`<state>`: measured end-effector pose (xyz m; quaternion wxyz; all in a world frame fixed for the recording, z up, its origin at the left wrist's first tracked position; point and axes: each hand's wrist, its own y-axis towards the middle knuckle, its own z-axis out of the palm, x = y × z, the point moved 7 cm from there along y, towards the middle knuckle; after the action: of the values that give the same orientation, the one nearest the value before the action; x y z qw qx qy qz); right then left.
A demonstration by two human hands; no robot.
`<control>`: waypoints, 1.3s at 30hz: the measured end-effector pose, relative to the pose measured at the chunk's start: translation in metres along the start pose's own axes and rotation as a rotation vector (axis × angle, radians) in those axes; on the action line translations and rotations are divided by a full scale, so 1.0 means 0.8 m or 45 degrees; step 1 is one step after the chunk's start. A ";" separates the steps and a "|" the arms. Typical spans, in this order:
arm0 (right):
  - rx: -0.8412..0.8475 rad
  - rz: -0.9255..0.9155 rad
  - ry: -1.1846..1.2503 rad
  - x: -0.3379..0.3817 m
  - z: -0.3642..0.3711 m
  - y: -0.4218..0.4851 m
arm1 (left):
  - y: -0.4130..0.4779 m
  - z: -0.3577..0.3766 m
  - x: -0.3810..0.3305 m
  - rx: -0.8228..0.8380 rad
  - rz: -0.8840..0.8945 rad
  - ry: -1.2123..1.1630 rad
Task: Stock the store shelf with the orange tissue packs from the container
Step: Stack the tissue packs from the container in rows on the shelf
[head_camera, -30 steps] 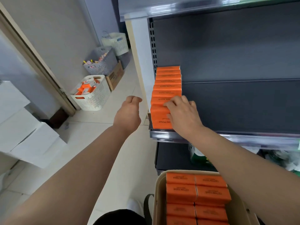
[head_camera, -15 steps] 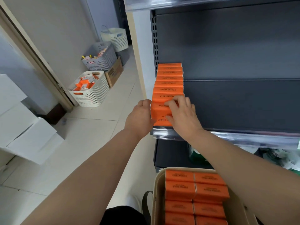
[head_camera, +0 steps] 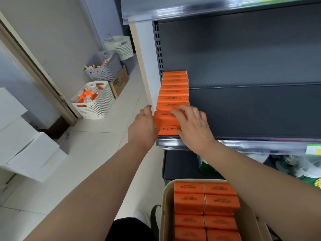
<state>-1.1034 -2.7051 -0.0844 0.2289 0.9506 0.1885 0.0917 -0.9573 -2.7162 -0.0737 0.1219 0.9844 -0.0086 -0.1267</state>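
the left hand (head_camera: pixel 141 126) is set against the left end of the front orange plastic-wrapped tissue pack (head_camera: pixel 165 124), back of the hand towards me, thumb up; its fingers are hidden behind it, so i cannot tell whether they are curled or flat. the right hand (head_camera: pixel 192 126) lies over the same pack from the other side, fingers (head_camera: pixel 175 113) spread and fairly straight across its top, thumb down on the printed front face, pressing rather than gripping.

that pack stands at the front lip of the dark grey metal store shelf (head_camera: pixel 251 110), right between the two hands. beyond the fingertips a single row of orange tissue packs (head_camera: pixel 174 91) runs back to the shelf's rear panel, each touching the next. to the right of the right hand the shelf board is bare grey.

below the right forearm, close to the person's body, is the beige plastic container (head_camera: pixel 164 206), with more orange tissue packs (head_camera: pixel 205 204) in two columns inside it, printed sides up.

out past the left hand, on the pale tiled floor, stands a white slotted plastic basket (head_camera: pixel 99 108) with orange and white cartons in it. behind that are a brown cardboard box (head_camera: pixel 120 82), a grey slotted basket (head_camera: pixel 107 68) and another white basket (head_camera: pixel 124 46). under the left forearm's outer side sit stacked white cardboard boxes (head_camera: pixel 26 146).
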 end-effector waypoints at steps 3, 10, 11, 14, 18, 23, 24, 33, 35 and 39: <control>-0.055 0.011 -0.001 -0.008 -0.018 -0.032 | -0.028 -0.012 -0.004 -0.065 0.045 -0.079; 0.193 0.073 -0.017 -0.035 -0.007 -0.161 | -0.145 0.046 -0.053 0.235 0.360 -0.135; 0.297 0.098 -0.022 -0.042 0.002 -0.183 | -0.163 0.064 -0.056 0.320 0.372 -0.124; 0.597 0.190 -0.046 -0.065 0.032 -0.250 | -0.212 0.113 -0.060 0.544 0.379 -0.076; 0.959 0.420 0.096 -0.086 0.072 -0.337 | -0.246 0.156 -0.068 0.793 0.467 0.254; 0.956 0.392 0.049 -0.087 0.087 -0.356 | -0.243 0.179 -0.063 0.880 0.416 0.325; 0.949 0.378 0.048 -0.085 0.088 -0.349 | -0.240 0.182 -0.060 0.891 0.377 0.294; 0.985 0.283 -0.096 -0.077 0.120 -0.315 | -0.203 0.212 -0.059 0.781 0.347 0.179; 0.989 0.298 -0.077 -0.079 0.125 -0.317 | -0.198 0.219 -0.057 0.768 0.354 0.192; 0.998 0.307 0.009 -0.085 0.113 -0.318 | -0.197 0.225 -0.063 0.758 0.556 0.357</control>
<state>-1.2224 -2.5593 -0.2895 -0.1636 0.9808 0.0971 0.0426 -1.0536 -2.6038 -0.2686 -0.1448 0.9594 -0.2375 0.0459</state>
